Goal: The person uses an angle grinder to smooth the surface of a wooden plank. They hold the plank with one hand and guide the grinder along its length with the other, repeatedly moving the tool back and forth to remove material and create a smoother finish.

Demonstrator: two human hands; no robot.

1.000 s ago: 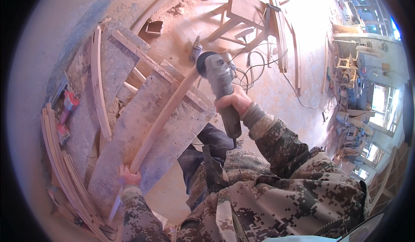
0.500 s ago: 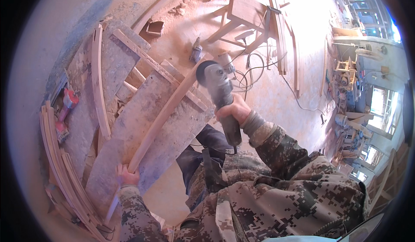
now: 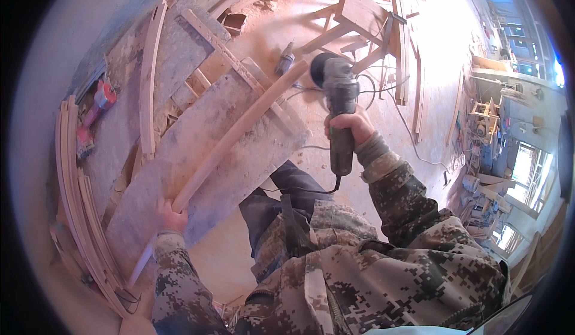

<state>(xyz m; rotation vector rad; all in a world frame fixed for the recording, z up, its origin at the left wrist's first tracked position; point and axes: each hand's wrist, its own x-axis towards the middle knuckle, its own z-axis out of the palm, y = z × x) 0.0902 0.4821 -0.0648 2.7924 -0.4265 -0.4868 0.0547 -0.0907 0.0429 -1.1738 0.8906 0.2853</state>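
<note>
My right hand (image 3: pixel 352 125) is wrapped around the body of a corded angle grinder (image 3: pixel 341 104). Its dark round disc (image 3: pixel 323 68) is at the far end of a long, slightly curved wooden rail (image 3: pixel 239 128); whether disc and wood touch I cannot tell. My left hand (image 3: pixel 172 216) is closed around the near end of that rail. The rail slants across a grey, worn board worktop (image 3: pixel 239 173) and rests over a wooden strip (image 3: pixel 223 50) lying crosswise there.
A red-and-black power tool (image 3: pixel 99 104) lies at the left, beside stacked curved strips (image 3: pixel 72 173). Another curved piece (image 3: pixel 151 83) lies on the worktop. A cordless drill (image 3: pixel 285 59) is beyond the rail. A wooden stool-like stand (image 3: pixel 361 13) and loose cables (image 3: pixel 413 137) occupy the floor.
The view has shifted, with the worktop appearing higher and further right. My right hand has carried the grinder to the right, its disc now nearer the rail's tip. My left hand keeps its hold.
</note>
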